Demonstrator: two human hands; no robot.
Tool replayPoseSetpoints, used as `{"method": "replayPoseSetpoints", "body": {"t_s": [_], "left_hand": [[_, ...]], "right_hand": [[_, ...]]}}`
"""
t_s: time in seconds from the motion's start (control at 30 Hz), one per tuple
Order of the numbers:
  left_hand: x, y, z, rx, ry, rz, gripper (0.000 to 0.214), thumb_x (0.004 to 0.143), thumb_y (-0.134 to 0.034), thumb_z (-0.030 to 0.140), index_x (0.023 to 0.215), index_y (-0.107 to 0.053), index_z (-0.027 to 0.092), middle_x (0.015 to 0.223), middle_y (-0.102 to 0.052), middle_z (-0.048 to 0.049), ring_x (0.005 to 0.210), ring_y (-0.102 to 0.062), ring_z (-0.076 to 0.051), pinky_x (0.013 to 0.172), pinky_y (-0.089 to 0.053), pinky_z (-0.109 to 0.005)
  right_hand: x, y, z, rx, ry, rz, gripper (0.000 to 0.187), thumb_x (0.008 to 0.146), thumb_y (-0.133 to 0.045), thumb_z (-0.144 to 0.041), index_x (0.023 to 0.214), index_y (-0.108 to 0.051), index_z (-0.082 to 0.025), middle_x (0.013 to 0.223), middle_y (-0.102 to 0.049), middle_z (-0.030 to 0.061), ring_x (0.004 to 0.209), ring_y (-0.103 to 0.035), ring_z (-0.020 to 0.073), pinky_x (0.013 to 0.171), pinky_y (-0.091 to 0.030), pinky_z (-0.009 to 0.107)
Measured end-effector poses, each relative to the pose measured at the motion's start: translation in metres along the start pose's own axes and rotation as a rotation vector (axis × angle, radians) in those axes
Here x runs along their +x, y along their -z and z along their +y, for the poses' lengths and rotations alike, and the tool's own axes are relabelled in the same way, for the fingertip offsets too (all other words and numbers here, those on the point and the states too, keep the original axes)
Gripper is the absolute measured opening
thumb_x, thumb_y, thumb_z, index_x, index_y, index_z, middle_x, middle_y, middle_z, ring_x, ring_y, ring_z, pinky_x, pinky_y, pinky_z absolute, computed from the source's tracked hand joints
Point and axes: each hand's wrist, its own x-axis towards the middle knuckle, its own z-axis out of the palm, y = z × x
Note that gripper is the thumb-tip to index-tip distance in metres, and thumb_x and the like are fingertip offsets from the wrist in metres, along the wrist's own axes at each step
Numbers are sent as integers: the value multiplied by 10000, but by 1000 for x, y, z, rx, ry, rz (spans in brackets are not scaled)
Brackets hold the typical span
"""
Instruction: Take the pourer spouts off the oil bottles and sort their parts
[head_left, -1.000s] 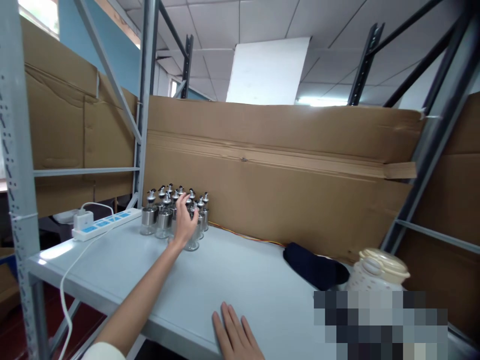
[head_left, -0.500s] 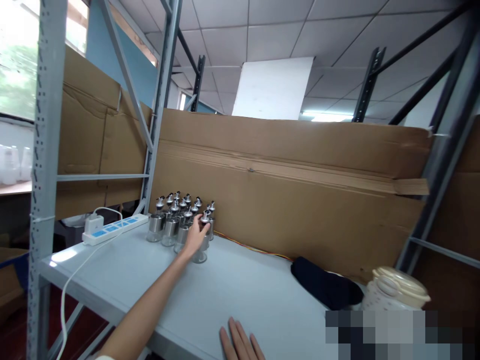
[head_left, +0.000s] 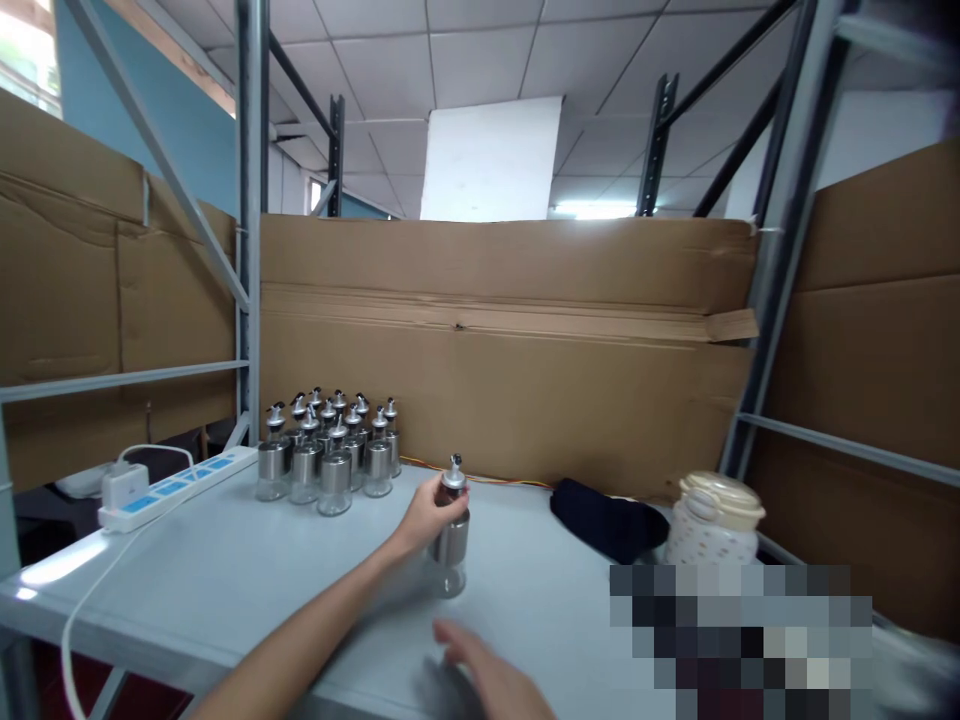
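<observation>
A white power strip [head_left: 180, 490] lies at the left of the shelf [head_left: 540, 580], beside a cluster of upright glass-and-metal bottles [head_left: 335, 475], their contents too small to tell. The person's left hand [head_left: 424, 520] is closed around the neck of a single bottle [head_left: 451, 540], upright and apart from the cluster. Near its base is the right hand [head_left: 495, 675], too blurred to tell how open. Farther right, a dark cloth [head_left: 607, 520] lies next to a lidded jar [head_left: 712, 530].
</observation>
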Motion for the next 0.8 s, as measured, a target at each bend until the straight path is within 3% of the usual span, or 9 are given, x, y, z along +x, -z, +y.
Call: {"method": "replayPoseSetpoints", "body": {"t_s": [0.13, 0.2, 0.3, 0.43, 0.63, 0.8], "left_hand": [[-10, -14, 5, -91, 27, -77, 366, 556, -741, 279, 836, -550, 141, 783, -580, -10, 731, -536, -138, 695, -429, -248], [-14, -15, 4, -118, 22, -132, 350, 538, -742, 256, 812, -560, 136, 794, -585, -16, 758, -533, -146, 709, -426, -249], [-18, -12, 0, -186, 92, -257, 405, 540, -751, 248, 894, -599, 125, 872, -619, -46, 856, -555, -185, 772, -430, -273], [-23, -8, 0, -277, 223, -346, 614, 529, -771, 247, 1105, -576, 159, 1012, -633, -66, 983, -560, -230, 830, -430, -312], [-26, -9, -5, -130, 288, -662, 502, 449, -812, 182, 926, -656, 153, 911, -651, -43, 874, -587, -213, 778, -448, -326], [-29, -9, -5, -148, 366, -713, 468, 434, -790, 138, 885, -670, 173, 865, -653, -6, 831, -592, -177, 730, -449, -276]], "right_hand": [[57, 72, 5, 139, -228, 185, 187, 813, -479, -336, 942, -530, -209, 859, -650, 46, 722, -613, 167, 647, -473, 268], [86, 87, 12, 112, -275, 198, 265, 774, -538, -420, 929, -502, -209, 795, -610, 20, 653, -569, 157, 583, -424, 255], [116, 84, 21, 72, -262, 104, 256, 741, -574, -448, 823, -495, -219, 644, -557, -34, 563, -504, 135, 516, -323, 226], [124, 73, 20, -45, -221, 161, 243, 766, -531, -422, 671, -466, -208, 577, -537, -26, 535, -469, 123, 520, -247, 232], [118, 74, 17, -88, -282, 189, 268, 766, -493, -357, 554, -442, -200, 538, -557, 2, 500, -464, 119, 497, -229, 240], [114, 67, 19, -83, -226, 232, 285, 801, -455, -389, 599, -500, -194, 540, -583, 20, 496, -502, 129, 515, -261, 243]]}}
